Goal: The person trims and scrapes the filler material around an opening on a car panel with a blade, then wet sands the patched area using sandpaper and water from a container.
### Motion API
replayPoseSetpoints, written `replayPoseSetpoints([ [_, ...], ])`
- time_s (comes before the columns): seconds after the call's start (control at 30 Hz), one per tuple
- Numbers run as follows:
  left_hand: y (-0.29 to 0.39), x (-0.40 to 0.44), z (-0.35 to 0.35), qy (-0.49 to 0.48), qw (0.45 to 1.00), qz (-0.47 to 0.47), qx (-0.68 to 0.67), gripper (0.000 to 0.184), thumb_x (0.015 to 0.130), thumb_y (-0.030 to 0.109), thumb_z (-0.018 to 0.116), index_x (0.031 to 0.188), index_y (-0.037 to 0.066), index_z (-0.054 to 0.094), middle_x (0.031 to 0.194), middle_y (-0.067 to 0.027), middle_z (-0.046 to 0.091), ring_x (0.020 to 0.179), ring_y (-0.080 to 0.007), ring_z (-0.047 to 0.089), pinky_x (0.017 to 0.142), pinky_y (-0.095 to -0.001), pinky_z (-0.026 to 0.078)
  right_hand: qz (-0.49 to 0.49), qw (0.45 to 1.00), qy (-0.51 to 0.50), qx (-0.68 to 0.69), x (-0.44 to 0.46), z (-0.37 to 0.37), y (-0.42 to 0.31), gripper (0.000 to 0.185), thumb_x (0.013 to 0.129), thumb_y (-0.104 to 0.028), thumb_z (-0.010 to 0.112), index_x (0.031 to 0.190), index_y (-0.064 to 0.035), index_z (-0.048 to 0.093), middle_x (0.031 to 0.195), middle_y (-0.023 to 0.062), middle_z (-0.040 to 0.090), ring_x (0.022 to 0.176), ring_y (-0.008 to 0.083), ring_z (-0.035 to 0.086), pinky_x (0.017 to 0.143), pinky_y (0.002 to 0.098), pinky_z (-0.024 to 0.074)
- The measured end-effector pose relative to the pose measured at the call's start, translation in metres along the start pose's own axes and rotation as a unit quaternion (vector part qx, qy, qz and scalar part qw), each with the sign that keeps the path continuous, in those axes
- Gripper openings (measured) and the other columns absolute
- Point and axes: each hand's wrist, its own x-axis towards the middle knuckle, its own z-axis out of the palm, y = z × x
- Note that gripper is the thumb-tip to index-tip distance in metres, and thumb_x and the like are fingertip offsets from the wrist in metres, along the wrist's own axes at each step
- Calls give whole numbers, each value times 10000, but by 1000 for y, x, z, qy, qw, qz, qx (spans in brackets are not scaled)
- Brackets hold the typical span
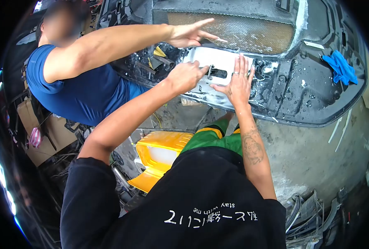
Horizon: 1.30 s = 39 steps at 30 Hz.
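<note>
A white plate (203, 54) with a rectangular slot lies on a black moulded panel (284, 83). My right hand (239, 85) rests flat on the plate's right side, fingers spread. My left hand (186, 77) is at the plate's left side, mostly curled, with the index finger stretched toward a small bent metal piece (210, 72) at the slot. Whether that finger touches the metal, and what the curled fingers hold, I cannot make out. Another person's open hand (188, 35) reaches over the plate's upper edge, close to a thin pale strip.
A person in a blue shirt (78, 93) stands at the left, one arm across the panel. Metal mesh (255, 35) lies behind the plate. A blue glove or cloth (340, 67) sits at the right. Below are a yellow plastic part (151, 178) and scrap parts (309, 220).
</note>
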Motion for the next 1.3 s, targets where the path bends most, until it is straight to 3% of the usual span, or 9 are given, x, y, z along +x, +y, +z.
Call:
replayPoseSetpoints([
  [0.4,2,-8,-5,13,995,-31,-93,290,978,221,631,1257,148,660,888,-185,663,741,-390,699,651,-493,572,1,1000,-4,2,-2,-1,0,1456,523,-662,900,1602,32,212,1697,183,210,1578,331,186,1271,585,107],
  [0.6,7,6,-1,-12,996,-39,-74,369,970,220,641,1338,191,644,872,-190,656,739,-391,698,650,-499,572,1,1000,2,2,-2,-1,0,1443,524,-669,890,1598,36,233,1695,177,222,1582,315,180,1275,577,105],
  [0.77,7,-2,-11,23,995,-50,-89,324,969,241,644,1285,181,679,863,-173,661,694,-388,693,627,-493,571,0,1000,-3,9,-2,1,5,1455,517,-666,899,1602,26,222,1695,183,210,1577,332,187,1271,582,101],
  [0.8,8,9,-4,-17,998,-42,-53,318,970,257,645,1275,175,686,864,-175,661,712,-383,697,645,-487,575,-6,1000,6,11,-2,2,3,1456,518,-666,902,1604,18,214,1693,189,207,1570,349,200,1270,585,100],
  [0.87,5,-4,6,42,993,-50,-96,329,968,256,650,1284,172,685,852,-172,659,704,-382,694,642,-484,576,-3,1000,3,13,-3,2,3,1456,513,-665,902,1602,19,219,1692,190,211,1574,345,190,1270,584,102],
  [0.97,3,-22,-18,0,992,-76,-105,362,961,247,663,1315,177,680,859,-166,658,707,-392,691,638,-488,570,-2,1000,6,18,-3,3,5,1459,509,-657,907,1603,14,213,1689,189,220,1576,339,189,1266,592,109],
  [1.13,6,-16,-2,58,992,-47,-103,348,956,208,663,1302,170,684,878,-167,663,706,-393,695,621,-501,565,-9,1000,16,15,-3,2,3,1461,518,-665,900,1602,24,205,1689,193,216,1574,342,191,1265,595,110],
  [1.2,7,-26,-15,15,990,-83,-111,338,968,216,646,1301,168,682,890,-168,667,709,-394,694,626,-507,565,-7,1000,11,16,-3,1,3,1469,515,-658,907,1604,28,197,1688,196,215,1573,343,194,1264,598,108],
  [1.3,11,-3,-3,42,994,-49,-91,328,964,209,651,1284,148,684,873,-178,661,699,-396,690,617,-492,564,-10,1000,8,16,-4,2,2,1472,519,-656,909,1607,27,189,1691,196,206,1572,344,194,1265,594,105],
])
